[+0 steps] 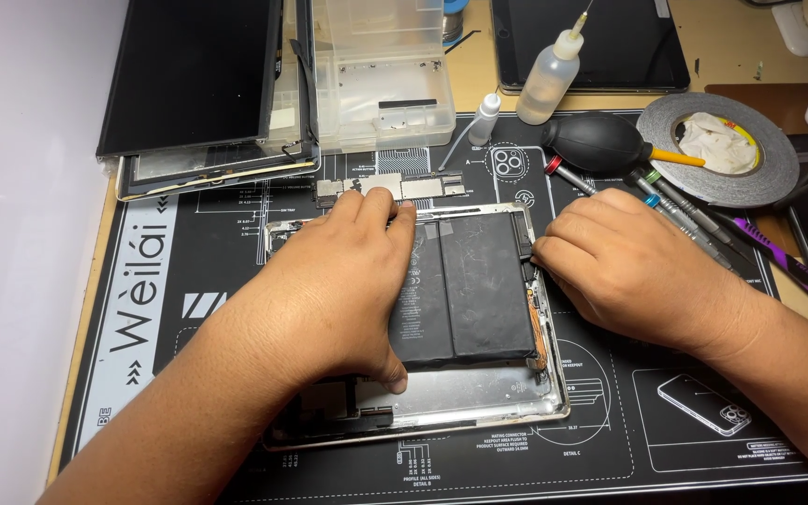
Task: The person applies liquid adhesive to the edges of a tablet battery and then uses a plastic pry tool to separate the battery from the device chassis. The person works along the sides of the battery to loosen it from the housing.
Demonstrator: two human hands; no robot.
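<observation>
An opened tablet shell lies on the black repair mat covering the worktop, with its black battery exposed. The left hand presses flat and open on the battery's left half. The right hand rests at the shell's right edge, fingertips curled against the battery's side, grasping nothing visible.

A: Hand status?
B: Left hand palm down, flat, fingers together pointing up-frame, thumb splayed low and right. Forearm comes in from bottom left.
A: Right?
B: Right hand palm down, fingers curled, tips pointing left. Forearm enters from the lower right. Hands apart, not touching.
</observation>
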